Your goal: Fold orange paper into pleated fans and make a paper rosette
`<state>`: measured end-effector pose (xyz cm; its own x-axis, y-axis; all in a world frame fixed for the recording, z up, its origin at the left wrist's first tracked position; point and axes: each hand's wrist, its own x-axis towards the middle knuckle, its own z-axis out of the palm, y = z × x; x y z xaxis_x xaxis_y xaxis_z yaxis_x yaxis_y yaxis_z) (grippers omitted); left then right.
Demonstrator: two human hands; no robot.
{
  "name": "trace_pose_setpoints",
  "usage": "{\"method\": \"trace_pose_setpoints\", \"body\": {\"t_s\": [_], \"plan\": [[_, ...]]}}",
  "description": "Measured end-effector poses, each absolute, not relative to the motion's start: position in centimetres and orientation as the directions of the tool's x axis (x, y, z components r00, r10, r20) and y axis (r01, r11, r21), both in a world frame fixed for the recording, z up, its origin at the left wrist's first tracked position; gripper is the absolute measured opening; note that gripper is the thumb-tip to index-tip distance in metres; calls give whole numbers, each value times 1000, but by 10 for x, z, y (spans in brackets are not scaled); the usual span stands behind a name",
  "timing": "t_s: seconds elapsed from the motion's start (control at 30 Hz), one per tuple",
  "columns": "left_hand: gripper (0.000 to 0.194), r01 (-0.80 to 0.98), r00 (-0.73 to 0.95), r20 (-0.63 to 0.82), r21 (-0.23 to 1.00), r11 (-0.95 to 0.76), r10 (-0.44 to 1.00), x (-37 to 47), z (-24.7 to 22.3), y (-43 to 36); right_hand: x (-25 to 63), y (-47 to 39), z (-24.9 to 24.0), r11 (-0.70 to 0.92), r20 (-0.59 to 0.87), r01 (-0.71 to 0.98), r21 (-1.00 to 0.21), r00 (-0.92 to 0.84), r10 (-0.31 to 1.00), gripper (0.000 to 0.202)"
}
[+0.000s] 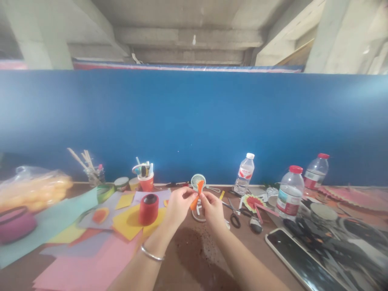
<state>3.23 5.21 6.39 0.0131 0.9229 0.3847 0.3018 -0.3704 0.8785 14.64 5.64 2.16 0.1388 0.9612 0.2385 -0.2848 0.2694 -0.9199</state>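
Observation:
A small orange piece of folded paper (200, 186) is pinched at its middle between both hands, above the table's centre. Its upper end has a jagged edge and fans out; the lower end points down to the left. My left hand (181, 203), with a silver bangle on the wrist, grips it from the left. My right hand (212, 207) closes on it from the right. Right behind the paper stands a small pale green fan (198, 180). A red spool (148, 209) sits on yellow paper (127, 222) left of my left hand.
Scissors (235, 219), a red-and-yellow paper rosette (253, 203) and a phone (303, 258) lie at right, near water bottles (290, 194). Coloured sheets (87, 262) cover the left. A red cup (146, 183) with tools stands behind. A blue partition (182, 121) borders the table (189, 262).

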Motion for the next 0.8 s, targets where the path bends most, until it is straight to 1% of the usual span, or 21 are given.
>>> {"method": "trace_pose_setpoints", "body": {"t_s": [0.1, 0.2, 0.33, 0.5, 0.67, 0.8], "plan": [[13, 250, -2, 366, 901, -353, 931, 36, 60, 54, 146, 57, 20, 293, 261, -251, -923, 154, 953, 31], [14, 178, -17, 319, 934, -311, 948, 37, 54, 57, 145, 59, 16, 291, 260, -283, -914, 142, 955, 31], [17, 48, 7, 229, 972, -229, 973, 38, 51, 57, 143, 59, 13, 281, 255, -318, -906, 121, 959, 32], [19, -69, 38, 142, 988, -139, 989, 38, 53, 54, 143, 57, 14, 274, 256, -346, -898, 97, 962, 30], [21, -147, 77, 90, 986, -78, 993, 39, 55, 55, 144, 56, 16, 284, 262, -276, -918, 114, 958, 28], [21, -144, 89, 76, 988, -63, 993, 37, 55, 55, 144, 57, 13, 307, 284, -198, -931, 133, 949, 29]]}}
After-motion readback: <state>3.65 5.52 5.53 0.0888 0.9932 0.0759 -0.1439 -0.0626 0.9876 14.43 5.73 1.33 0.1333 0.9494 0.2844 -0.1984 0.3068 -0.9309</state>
